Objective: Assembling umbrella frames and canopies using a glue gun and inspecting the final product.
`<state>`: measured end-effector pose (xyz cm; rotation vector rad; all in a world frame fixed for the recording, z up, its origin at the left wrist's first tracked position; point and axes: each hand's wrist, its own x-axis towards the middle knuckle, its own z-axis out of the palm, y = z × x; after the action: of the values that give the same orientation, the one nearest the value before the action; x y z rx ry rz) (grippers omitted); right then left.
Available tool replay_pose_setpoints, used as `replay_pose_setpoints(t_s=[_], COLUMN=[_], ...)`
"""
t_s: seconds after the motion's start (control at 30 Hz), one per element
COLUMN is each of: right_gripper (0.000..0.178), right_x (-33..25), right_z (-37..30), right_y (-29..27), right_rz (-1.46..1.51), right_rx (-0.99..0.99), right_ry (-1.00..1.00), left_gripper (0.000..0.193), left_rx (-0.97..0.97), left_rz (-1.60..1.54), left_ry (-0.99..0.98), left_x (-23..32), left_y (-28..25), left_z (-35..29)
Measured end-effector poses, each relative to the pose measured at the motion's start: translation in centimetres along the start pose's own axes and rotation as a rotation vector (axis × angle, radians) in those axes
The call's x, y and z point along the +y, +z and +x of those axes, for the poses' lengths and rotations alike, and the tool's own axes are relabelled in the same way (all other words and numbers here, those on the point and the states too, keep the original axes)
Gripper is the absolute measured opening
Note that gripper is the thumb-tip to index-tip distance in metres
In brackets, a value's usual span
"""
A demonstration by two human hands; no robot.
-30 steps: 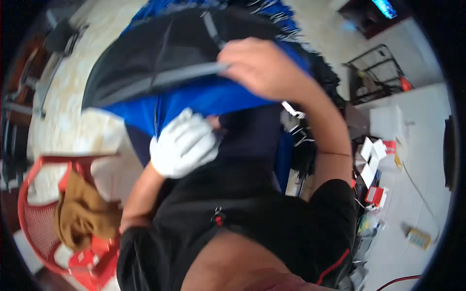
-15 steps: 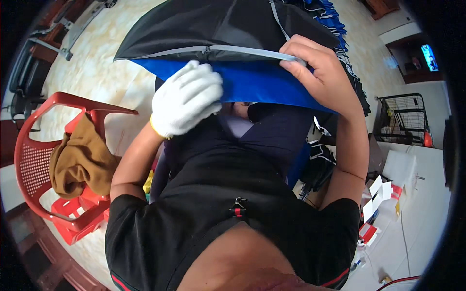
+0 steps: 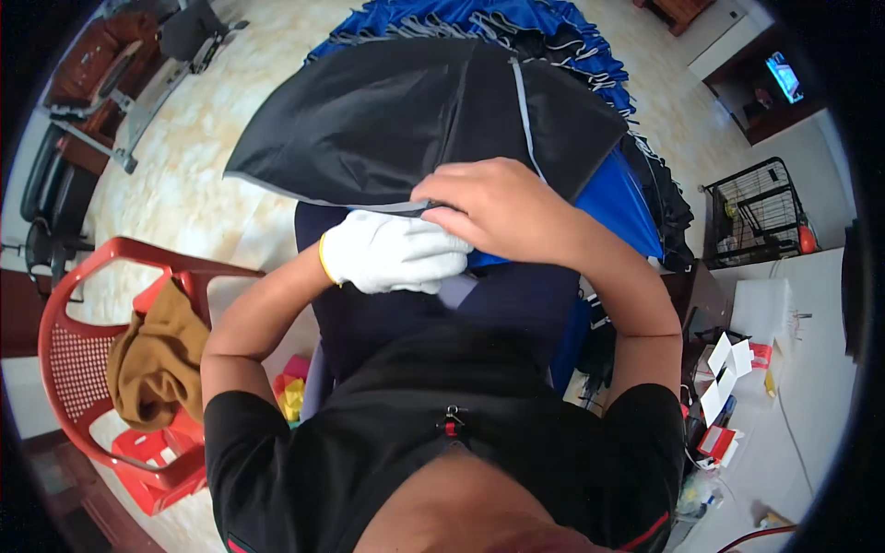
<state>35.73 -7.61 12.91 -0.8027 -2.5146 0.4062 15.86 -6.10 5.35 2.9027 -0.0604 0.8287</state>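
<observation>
A wide black fabric panel (image 3: 359, 120) with light grey edging spreads out in front of me, over my lap. Its blue side (image 3: 619, 198) shows at the right. My right hand (image 3: 502, 207) is bare and pinches the panel's near edge between thumb and fingers. Just below that edge is my left hand (image 3: 396, 253), in a white knitted glove with a yellow cuff. Its fingers are curled and reach under the right hand; what they hold is hidden. A grey strip (image 3: 524, 106) runs down the panel's right part.
Beyond the panel lies a heap of blue and black fabric with grey edging (image 3: 572, 41). A red plastic chair (image 3: 69, 346) with a brown cloth (image 3: 161, 359) stands at left. At right are a black wire cage (image 3: 756, 217) and a white surface (image 3: 765, 461) with small items.
My right hand has moved left along the edge to meet the left hand. The gloved hand has shifted right and lower. The panel lies flatter, and less of its blue side shows.
</observation>
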Motion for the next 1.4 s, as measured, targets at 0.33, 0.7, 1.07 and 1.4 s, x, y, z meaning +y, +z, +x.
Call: replay_pose_setpoints(t_s=[0.33, 0.7, 1.07, 1.4], right_gripper=[0.020, 0.011, 0.011, 0.012], right_x=[-2.6, -1.3, -3.8, -5.9], right_z=[1.7, 1.9, 0.4, -0.9], right_y=[-2.7, -3.1, -1.9, -0.5], right_rz=[0.218, 0.330, -0.117, -0.702], right_rx=[-0.074, -0.558, -0.054, 0.021], right_ry=[-0.181, -0.220, -0.350, -0.522], left_gripper=[0.033, 0.035, 0.053, 0.054], left_rx=[-0.206, -0.332, 0.338, 0.324], left_rz=[-0.015, -0.282, 0.184, 0.016], left_ry=[-0.157, -0.623, -0.711, -0.859], left_x=[-2.8, -3.0, -0.9, -1.6], left_y=[-1.1, 6.2, 4.5, 5.6], left_z=[-1.9, -4.0, -2.6, -1.8])
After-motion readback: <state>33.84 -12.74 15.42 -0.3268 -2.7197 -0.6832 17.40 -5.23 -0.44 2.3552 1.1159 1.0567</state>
